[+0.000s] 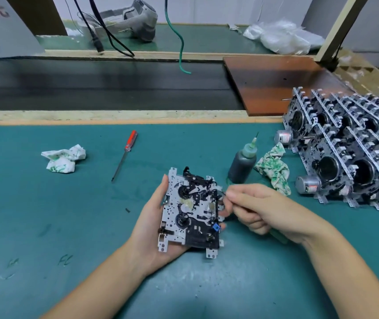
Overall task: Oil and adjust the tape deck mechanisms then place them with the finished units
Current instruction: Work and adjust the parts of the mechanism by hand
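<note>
While the left hand (151,224) is cradling 1 tape deck mechanism (192,210) above the green mat (46,215), the right hand (255,208) is working a thin tool at the unit's right edge.

The left palm is supporting the plate from beneath, thumb lying along its left side; the right fingers are pinching a slim tool with a green handle (278,237) (its tip is hidden among the parts, so contact cannot be confirmed). This is judged to be the adjusting step. The oil bottle (242,162) is standing just beyond, beside a crumpled cloth (273,169); a red screwdriver (125,155) is lying apart. Next, the unit is needing a steady carry rightward to the finished units (349,148), stacked in rows.
</note>
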Tool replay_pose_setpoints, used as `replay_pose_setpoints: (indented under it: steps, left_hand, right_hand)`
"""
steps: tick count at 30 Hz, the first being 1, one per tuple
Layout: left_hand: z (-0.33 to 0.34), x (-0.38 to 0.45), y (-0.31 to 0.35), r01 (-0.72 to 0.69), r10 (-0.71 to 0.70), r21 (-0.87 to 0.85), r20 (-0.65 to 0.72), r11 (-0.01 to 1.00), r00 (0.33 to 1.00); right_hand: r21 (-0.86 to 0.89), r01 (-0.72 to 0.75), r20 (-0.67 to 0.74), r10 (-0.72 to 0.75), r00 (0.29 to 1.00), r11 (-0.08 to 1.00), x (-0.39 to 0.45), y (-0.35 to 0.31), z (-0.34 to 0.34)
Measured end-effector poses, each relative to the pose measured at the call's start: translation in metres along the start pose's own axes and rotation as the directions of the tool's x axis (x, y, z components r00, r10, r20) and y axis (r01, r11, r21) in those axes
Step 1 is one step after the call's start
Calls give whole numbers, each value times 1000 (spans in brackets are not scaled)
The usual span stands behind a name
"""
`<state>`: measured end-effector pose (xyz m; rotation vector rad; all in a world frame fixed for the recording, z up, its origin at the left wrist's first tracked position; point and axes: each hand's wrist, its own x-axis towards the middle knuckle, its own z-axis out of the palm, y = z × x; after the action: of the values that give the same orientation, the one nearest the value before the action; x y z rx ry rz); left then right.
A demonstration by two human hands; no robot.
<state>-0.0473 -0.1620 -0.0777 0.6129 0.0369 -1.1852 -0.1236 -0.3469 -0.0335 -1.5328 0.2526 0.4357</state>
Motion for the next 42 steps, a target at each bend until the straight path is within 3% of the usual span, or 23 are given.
replay_pose_setpoints:
  steps: [5, 42]
  left_hand:
    - [1, -1, 2, 26, -24, 32, -43, 999, 999]
    - [4, -1, 3, 16, 1, 145, -113, 989, 994]
  right_hand:
    - [-62, -36, 139, 44, 989, 997, -1, 4, 10]
    - [-123, -51, 89, 62, 994, 991, -6, 10, 17]
